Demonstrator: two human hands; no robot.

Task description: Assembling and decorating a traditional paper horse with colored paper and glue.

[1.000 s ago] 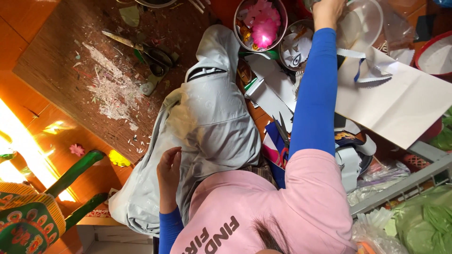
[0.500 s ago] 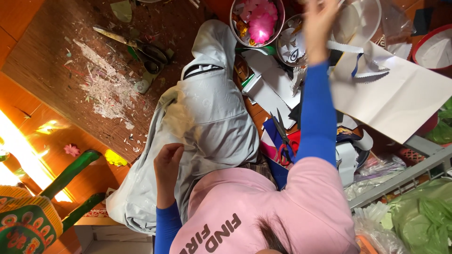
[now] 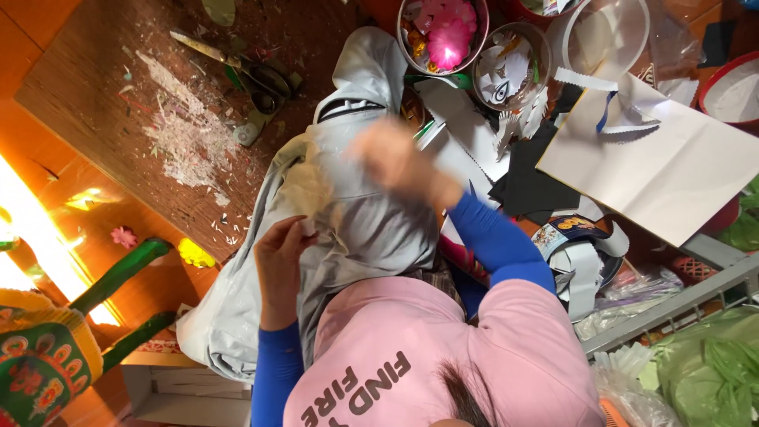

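Lying across the person's lap, a grey garment [image 3: 371, 229] of soft, creased cloth is seen, with a dark striped band near its top. Its edge is pinched by the left hand [image 3: 278, 261], closed on a fold. The right hand [image 3: 391, 158] is blurred above the garment; its grip cannot be told. Scissors [image 3: 245, 71] and white scraps [image 3: 186, 134] lie on the wooden bench [image 3: 95, 79].

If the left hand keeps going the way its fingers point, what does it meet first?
The left hand already rests on the grey garment, fingers aimed up-right across it. Straight on it likely meets more of that cloth, then the blurred right hand; depth is unclear.
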